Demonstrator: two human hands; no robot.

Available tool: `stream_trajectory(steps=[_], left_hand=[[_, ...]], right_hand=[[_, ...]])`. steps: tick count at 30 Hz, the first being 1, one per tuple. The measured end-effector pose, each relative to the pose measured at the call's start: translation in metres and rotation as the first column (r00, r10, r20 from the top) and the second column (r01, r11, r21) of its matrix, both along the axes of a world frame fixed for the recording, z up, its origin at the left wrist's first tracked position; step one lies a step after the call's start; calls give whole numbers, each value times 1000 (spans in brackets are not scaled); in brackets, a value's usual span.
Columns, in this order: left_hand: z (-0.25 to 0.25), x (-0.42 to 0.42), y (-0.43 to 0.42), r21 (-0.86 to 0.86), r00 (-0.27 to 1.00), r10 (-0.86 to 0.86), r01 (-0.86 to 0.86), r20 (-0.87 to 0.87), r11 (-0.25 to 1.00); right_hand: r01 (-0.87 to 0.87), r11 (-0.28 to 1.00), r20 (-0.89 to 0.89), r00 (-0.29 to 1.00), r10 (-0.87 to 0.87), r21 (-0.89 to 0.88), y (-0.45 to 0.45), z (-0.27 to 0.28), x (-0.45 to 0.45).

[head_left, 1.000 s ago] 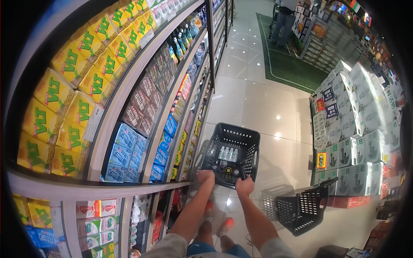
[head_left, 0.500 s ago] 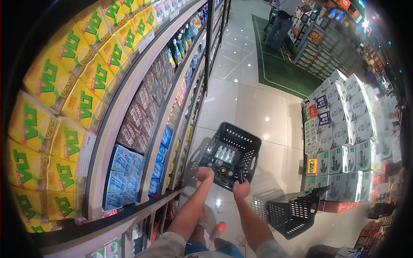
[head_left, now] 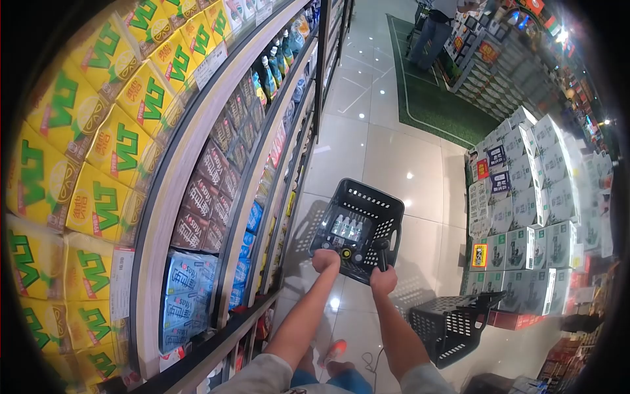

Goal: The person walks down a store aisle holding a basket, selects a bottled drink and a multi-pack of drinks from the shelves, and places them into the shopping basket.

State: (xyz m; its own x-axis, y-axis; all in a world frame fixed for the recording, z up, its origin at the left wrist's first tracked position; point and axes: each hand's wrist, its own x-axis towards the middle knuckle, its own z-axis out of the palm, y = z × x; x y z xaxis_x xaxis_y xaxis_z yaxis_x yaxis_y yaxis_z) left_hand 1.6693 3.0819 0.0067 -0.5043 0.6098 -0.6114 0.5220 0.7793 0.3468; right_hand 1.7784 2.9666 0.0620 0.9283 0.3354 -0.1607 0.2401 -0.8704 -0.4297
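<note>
A dark grey shopping basket (head_left: pixel 387 209) with slotted walls stands on the floor in front of me. Bottles with clear sides and pale caps (head_left: pixel 348 227) are grouped inside it, beside a round item with a yellow ring (head_left: pixel 346 252) and several dark round-topped items. My right hand (head_left: pixel 383 280) is closed around the basket's black handle (head_left: pixel 382 255) at the near right corner. At the near left part of the rim, my left hand (head_left: pixel 326 261) is curled into a fist. Its fingertips are hidden, so I cannot tell what it grips.
Shelves on my left hold yellow drink packs (head_left: pixel 108 203), brown packs (head_left: pixel 200 203) and light blue packs (head_left: pixel 190 289). A second dark basket (head_left: pixel 446 328) stands to my right, before stacked white cartons (head_left: pixel 525 249). A person (head_left: pixel 430 39) stands by a green mat (head_left: pixel 426 108) farther ahead.
The basket and both hands have shifted slightly right in view. The left shelf looms larger. Both hands keep their closed shape at the basket's near side.
</note>
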Motion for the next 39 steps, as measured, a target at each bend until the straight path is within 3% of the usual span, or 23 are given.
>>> stream_trajectory(steps=[17,27,39], left_hand=[[13,31,52,14,998,-53,53,41,999],[36,55,89,-55,999,40,-38,22,998],[43,85,123,-40,998,-3,5,66,999]], right_hand=[[33,999,-26,999,-33,-2,52,2,31],[31,999,-1,1000,-31,-16,86,3,54],[20,999,-37,999,-21,-32,127,8,90]])
